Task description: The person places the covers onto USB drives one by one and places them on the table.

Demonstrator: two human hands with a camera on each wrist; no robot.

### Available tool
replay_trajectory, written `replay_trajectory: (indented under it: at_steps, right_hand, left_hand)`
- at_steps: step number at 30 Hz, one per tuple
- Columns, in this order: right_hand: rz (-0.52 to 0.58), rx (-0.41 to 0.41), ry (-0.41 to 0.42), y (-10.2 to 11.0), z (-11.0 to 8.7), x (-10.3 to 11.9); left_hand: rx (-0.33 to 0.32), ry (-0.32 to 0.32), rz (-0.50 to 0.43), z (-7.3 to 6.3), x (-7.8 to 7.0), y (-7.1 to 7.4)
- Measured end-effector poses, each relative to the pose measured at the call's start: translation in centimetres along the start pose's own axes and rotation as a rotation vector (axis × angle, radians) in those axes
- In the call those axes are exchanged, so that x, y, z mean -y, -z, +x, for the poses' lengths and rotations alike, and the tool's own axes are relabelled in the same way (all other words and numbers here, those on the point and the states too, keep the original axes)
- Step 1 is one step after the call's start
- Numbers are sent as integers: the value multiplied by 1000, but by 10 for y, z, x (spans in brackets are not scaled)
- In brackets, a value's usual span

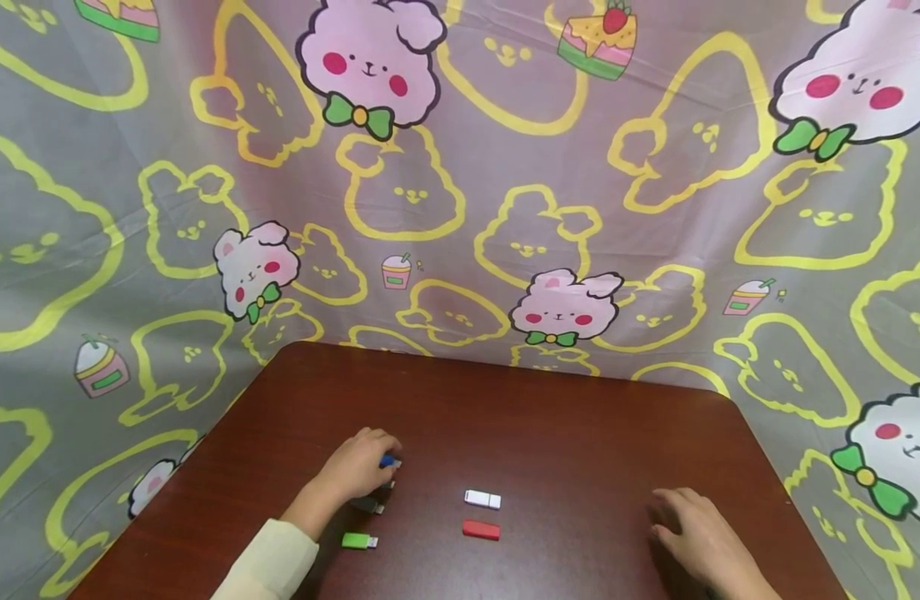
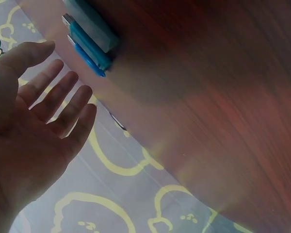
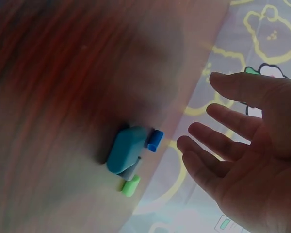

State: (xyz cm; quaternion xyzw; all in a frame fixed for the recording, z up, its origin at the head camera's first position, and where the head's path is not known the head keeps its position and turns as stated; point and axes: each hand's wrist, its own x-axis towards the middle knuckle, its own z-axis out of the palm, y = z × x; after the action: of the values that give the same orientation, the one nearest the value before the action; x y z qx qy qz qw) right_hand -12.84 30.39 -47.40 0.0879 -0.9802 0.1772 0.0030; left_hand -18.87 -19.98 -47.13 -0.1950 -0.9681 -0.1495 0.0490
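Note:
In the head view my left hand (image 1: 355, 467) hovers low over a column of USB sticks at the table's left, fingers relaxed and bent downward. A blue USB stick (image 1: 388, 461) shows by its fingertips; a dark one (image 1: 368, 505) is partly covered below it. The left wrist view shows that hand (image 2: 43, 111) holding nothing, beside a blue stick (image 2: 89, 59), a teal stick (image 2: 89, 43) and a dark teal one. At the right, my right hand (image 1: 700, 533) has loosely bent fingers and nothing in them. Near it lie a blue cap (image 3: 155, 141), a teal block (image 3: 128, 148) and a green cap (image 3: 131, 186).
A green USB stick (image 1: 357, 541) lies toward the near left. In the middle are a white USB stick (image 1: 482, 499) and a red one (image 1: 481, 530). The brown table (image 1: 550, 433) meets a patterned cloth (image 1: 445, 217) at the back and sides.

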Motion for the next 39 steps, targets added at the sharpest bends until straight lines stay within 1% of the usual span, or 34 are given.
replay_trajectory:
  at_steps: [5,12,16,19,22,30,33,39]
  right_hand:
    - [-3,-6,11,-2,0,-6]
    - [14,79,-37,1,3,-16]
    - [6,53,-16,-1,2,-19]
    - [-9,17,9,-2,0,-20]
    - [-25,8,23,-3,-1,-23]
    - [-31,71,-4,-1,1,-25]
    - [-19,96,-11,-1,2,-26]
    - [15,142,-47,-1,3,-30]
  left_hand:
    - [21,36,-1,-2,5,-2]
    - [32,54,4,0,10,-5]
    - [43,65,8,1,11,-5]
    - [51,71,14,1,11,-5]
    - [58,78,16,1,12,-6]
    - [64,97,10,2,12,-5]
    - [68,115,5,1,14,-7]
    - [84,148,9,4,16,-11]
